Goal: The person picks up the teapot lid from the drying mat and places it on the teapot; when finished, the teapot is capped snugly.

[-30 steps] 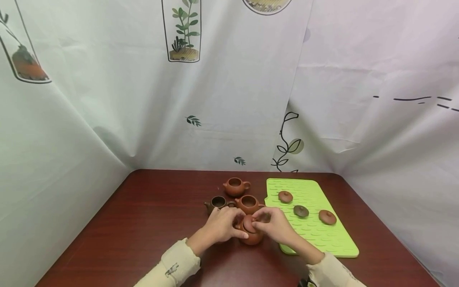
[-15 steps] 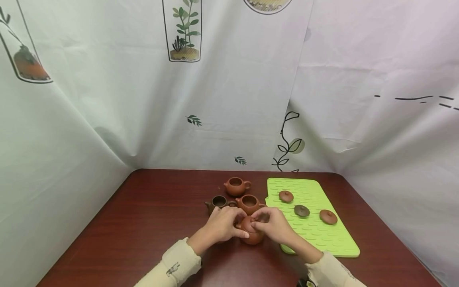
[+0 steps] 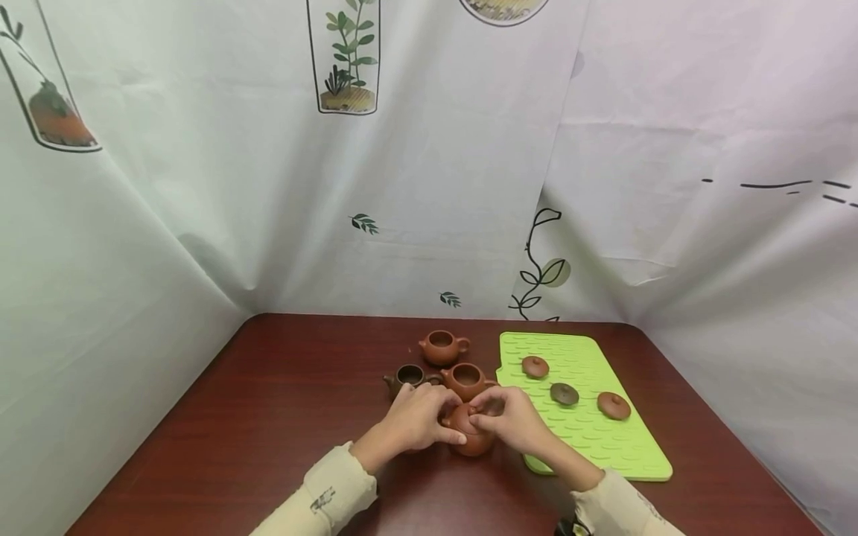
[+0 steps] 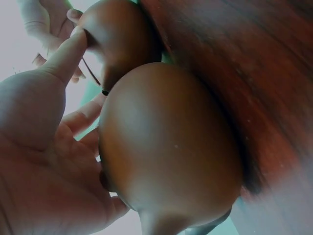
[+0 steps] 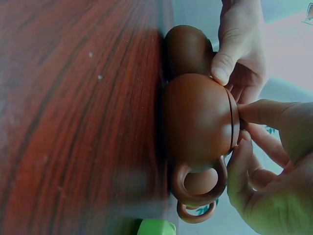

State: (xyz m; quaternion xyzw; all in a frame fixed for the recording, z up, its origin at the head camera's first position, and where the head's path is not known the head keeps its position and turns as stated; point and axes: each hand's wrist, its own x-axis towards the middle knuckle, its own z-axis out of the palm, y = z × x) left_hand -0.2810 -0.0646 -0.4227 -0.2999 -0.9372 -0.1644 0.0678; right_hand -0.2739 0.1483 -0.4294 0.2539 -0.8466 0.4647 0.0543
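A reddish-brown clay teapot (image 3: 474,445) stands at the front of the table between both hands. Its domed lid (image 3: 462,419) lies over the opening, with a thin seam around it in the right wrist view. My left hand (image 3: 418,418) steadies the teapot from the spout side, thumb and fingers around its upper body. The right hand (image 3: 518,423) pinches the lid's small knob between thumb and fingertips. In the right wrist view the teapot's looped handle (image 5: 221,178) points toward the camera. A dark rounded pot (image 4: 171,142) fills the middle of the left wrist view.
Close behind the hands stand a lidless dark teapot (image 3: 395,381) and a lidless reddish teapot (image 3: 464,381), with another lidless teapot (image 3: 440,350) farther back. At right, a green mat (image 3: 590,447) carries a brown lid (image 3: 535,367), a dark lid (image 3: 564,394) and a larger lid (image 3: 613,406).
The lid has gone from tilted, with a gap at the rim, to lying level over the teapot's opening. Both hands have stayed nearly in place.
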